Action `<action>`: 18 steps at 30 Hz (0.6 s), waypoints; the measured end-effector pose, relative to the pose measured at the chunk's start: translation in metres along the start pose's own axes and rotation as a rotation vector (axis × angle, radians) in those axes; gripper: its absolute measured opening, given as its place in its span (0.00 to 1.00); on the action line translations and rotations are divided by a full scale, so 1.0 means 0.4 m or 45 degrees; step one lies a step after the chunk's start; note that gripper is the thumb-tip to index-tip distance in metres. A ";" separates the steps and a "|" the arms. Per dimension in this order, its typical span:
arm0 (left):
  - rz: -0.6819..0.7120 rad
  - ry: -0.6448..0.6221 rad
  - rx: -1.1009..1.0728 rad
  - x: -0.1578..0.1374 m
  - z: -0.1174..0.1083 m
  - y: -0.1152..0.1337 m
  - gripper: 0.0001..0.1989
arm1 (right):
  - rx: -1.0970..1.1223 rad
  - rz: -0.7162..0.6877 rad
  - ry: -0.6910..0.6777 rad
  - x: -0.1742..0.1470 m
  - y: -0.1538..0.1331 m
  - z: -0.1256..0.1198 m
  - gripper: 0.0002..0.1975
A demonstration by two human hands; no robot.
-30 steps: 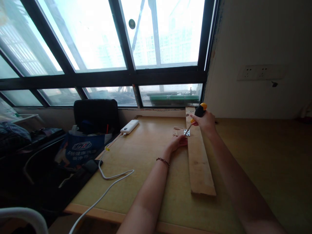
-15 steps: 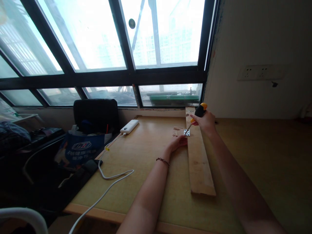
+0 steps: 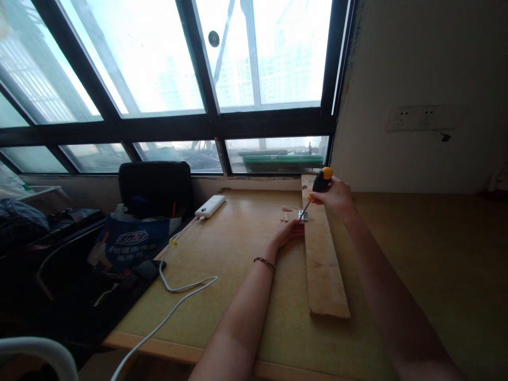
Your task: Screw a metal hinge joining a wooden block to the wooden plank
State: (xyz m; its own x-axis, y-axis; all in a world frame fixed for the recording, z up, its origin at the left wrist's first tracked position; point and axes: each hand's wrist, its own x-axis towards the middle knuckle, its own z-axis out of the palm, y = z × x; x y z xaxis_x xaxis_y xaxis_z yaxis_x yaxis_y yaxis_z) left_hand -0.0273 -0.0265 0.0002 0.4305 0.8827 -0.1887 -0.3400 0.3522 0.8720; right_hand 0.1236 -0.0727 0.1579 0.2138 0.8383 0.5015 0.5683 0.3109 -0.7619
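Head: flat, knotted wooden plank point(image 3: 323, 259)

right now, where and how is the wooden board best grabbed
Probably at the near end of the wooden board, from the person's side, pinched across its width by the two long edges. It lies long and flat, and that end is uncovered, while the metal plate, screwdriver, left hand and right hand are all farther up.
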 end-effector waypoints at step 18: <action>0.048 0.008 0.009 0.010 -0.010 -0.009 0.08 | -0.077 0.075 0.141 -0.008 -0.031 0.016 0.18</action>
State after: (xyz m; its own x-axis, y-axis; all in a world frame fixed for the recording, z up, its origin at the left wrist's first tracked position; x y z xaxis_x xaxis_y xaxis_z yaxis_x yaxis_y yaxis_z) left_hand -0.0278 -0.0229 -0.0057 0.4122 0.8972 -0.1586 -0.3496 0.3165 0.8818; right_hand 0.1108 -0.0763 0.1632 0.3325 0.7988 0.5014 0.5982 0.2323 -0.7669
